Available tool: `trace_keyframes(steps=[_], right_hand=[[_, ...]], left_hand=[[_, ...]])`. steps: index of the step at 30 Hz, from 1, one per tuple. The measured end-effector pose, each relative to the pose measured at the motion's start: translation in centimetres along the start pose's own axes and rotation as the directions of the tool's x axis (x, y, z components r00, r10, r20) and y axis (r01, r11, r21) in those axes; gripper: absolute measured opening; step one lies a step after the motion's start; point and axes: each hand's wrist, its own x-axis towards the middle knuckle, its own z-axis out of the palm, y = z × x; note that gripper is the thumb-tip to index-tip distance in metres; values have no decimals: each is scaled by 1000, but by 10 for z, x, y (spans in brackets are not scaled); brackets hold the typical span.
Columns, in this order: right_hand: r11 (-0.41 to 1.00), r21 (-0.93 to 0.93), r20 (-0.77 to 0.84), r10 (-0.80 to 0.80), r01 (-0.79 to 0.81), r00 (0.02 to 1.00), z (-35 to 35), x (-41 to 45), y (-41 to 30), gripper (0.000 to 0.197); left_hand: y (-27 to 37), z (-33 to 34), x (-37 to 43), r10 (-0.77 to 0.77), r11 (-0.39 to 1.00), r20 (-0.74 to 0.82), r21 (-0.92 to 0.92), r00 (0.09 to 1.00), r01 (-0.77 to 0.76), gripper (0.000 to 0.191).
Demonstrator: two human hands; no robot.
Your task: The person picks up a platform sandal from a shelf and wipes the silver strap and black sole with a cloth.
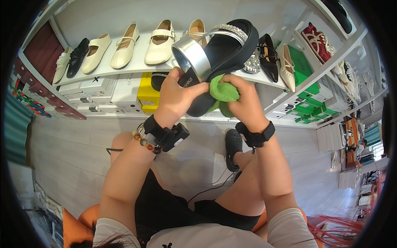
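A black thick-soled sandal with a wide silver strap and a jewelled toe strap is held up before the shelf, its toe pointing up and to the right. My left hand grips it by the heel end, thumb laid across the footbed. In my right hand is a bunched green cloth, pressed against the sandal's side edge near the heel. Part of the cloth hangs below my fingers. The underside of the sole is hidden from me.
A white shelf bears a row of cream and black shoes behind the sandal. Shoe boxes are stacked beneath it, with green boxes at right. A cable runs over the floor between my legs. Red sneakers stand on the right-hand shelf.
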Motion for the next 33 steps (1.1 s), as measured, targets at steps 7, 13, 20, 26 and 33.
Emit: trace_keyframes(steps=[7, 13, 20, 26, 33], right_hand=[[994, -112, -2, -7, 7, 1000, -5, -1, 6, 39], [1000, 8, -86, -8, 8, 996, 0, -1, 4, 39], [979, 200, 216, 2, -46, 976, -12, 0, 5, 35], [981, 185, -46, 74, -65, 996, -3, 1, 2, 37], [965, 241, 279, 30, -100, 960, -9, 0, 0, 36]], left_hand=[[3, 0, -2, 15, 995, 18, 95, 1000, -16, 49], [0, 0, 1, 6, 1000, 26, 3, 1000, -6, 49], [-1, -2, -1, 33, 994, 48, 99, 998, -37, 47], [3, 3, 0, -52, 998, 28, -36, 998, 53, 47], [-6, -1, 2, -13, 997, 20, -76, 1000, 15, 45]])
